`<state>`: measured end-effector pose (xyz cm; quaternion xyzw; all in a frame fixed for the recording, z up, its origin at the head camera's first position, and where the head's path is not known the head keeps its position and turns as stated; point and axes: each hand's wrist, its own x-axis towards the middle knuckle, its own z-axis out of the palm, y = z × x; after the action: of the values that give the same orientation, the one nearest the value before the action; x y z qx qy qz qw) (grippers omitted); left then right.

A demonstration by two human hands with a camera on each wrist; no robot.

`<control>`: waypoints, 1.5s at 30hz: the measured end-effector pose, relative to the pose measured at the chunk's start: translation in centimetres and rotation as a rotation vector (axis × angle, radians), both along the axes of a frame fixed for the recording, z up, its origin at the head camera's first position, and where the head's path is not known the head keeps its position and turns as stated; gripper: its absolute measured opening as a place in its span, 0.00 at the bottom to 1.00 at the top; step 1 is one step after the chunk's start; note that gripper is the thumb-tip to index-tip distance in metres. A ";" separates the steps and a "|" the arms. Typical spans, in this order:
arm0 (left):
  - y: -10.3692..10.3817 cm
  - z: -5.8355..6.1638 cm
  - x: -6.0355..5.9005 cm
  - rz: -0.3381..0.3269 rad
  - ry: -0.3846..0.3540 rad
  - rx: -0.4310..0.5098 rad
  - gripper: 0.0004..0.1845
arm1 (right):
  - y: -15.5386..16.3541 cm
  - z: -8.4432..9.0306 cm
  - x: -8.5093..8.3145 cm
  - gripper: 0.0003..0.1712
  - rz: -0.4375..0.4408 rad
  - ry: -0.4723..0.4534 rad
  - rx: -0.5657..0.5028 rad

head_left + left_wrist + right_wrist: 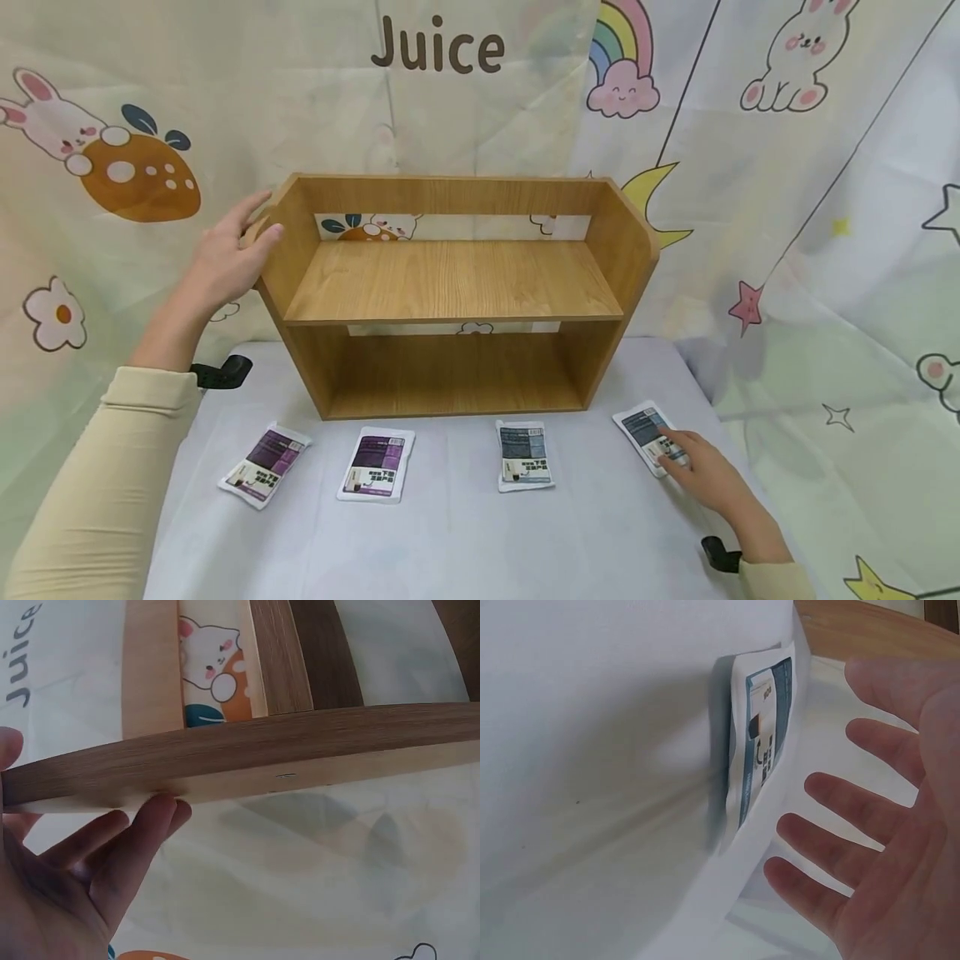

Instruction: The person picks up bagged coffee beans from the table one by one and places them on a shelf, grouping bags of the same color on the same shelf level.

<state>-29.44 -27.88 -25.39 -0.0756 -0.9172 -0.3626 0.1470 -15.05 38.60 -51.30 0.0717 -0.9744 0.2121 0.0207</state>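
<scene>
A two-tier wooden shelf (450, 283) stands at the back of the white table. My left hand (232, 254) holds its left side panel (247, 754) near the top, thumb at the front edge and fingers against the outer face. My right hand (708, 475) hovers over a white packet with a blue label (647, 435) at the table's right. Its fingers are spread and stand apart from that packet (761, 735) in the right wrist view. Another blue-labelled packet (524, 456) lies flat before the shelf. Two purple-labelled packets, one upright (377, 465) and one slanted (265, 465), lie further left.
A cartoon-printed cloth (480, 125) hangs behind the shelf and down both sides. White cloth covers the table (450, 550), whose right edge runs close past my right hand. Black straps (222, 372) show at both wrists.
</scene>
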 end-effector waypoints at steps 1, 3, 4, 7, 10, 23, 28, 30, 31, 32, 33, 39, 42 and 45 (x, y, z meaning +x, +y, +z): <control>0.0 -0.2 0.0 -0.007 -0.008 0.011 0.32 | 0.1 0.0 0.1 0.31 -0.001 0.003 -0.001; 0.0 -0.5 0.0 -0.009 -0.012 0.032 0.31 | 0.2 0.0 0.3 0.31 -0.001 0.007 -0.006; 0.0 -0.7 0.0 -0.010 -0.011 0.044 0.30 | 0.2 0.0 0.4 0.31 0.000 0.006 -0.006; 0.1 -1.1 0.0 -0.005 -0.001 0.061 0.29 | 0.3 -0.2 0.5 0.31 0.002 0.007 -0.007; 0.2 -1.3 -0.1 -0.005 0.021 0.063 0.28 | 0.3 -0.4 0.5 0.31 0.010 0.023 -0.009; 0.8 -0.5 0.1 0.042 0.019 0.029 0.30 | 0.3 -1.2 -0.4 0.31 -0.012 0.020 -0.054; 0.6 -0.8 0.1 0.077 0.056 0.049 0.30 | 0.4 -1.7 -2.0 0.33 -0.008 0.033 -0.076; 0.5 -1.0 0.1 0.085 0.062 0.054 0.29 | 0.6 -2.0 -2.6 0.33 -0.002 0.053 -0.082; 0.4 -1.0 0.1 0.090 0.065 0.053 0.29 | 0.7 -2.1 -2.9 0.33 -0.001 0.062 -0.083; 0.4 -1.0 0.1 0.094 0.070 0.054 0.29 | 0.9 -2.2 -3.2 0.33 -0.001 0.067 -0.085; 0.4 -1.1 0.1 0.100 0.071 0.053 0.29 | 1.0 -2.3 -3.5 0.34 -0.004 0.067 -0.091; 0.4 -1.7 0.1 0.112 0.071 0.041 0.29 | 1.8 -3.0 -4.7 0.39 -0.028 -0.002 -0.108; 0.5 -1.9 0.0 0.110 0.083 0.037 0.29 | 1.9 -3.2 -5.1 0.43 -0.048 -0.035 -0.108; 0.7 -2.0 -0.1 0.109 0.091 0.039 0.29 | 1.8 -3.4 -5.3 0.47 -0.064 -0.055 -0.118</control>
<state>-29.59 -27.22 -27.38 -0.0391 -0.9050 -0.3681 0.2097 -20.36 40.42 -54.68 0.0331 -0.9622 0.2704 0.0049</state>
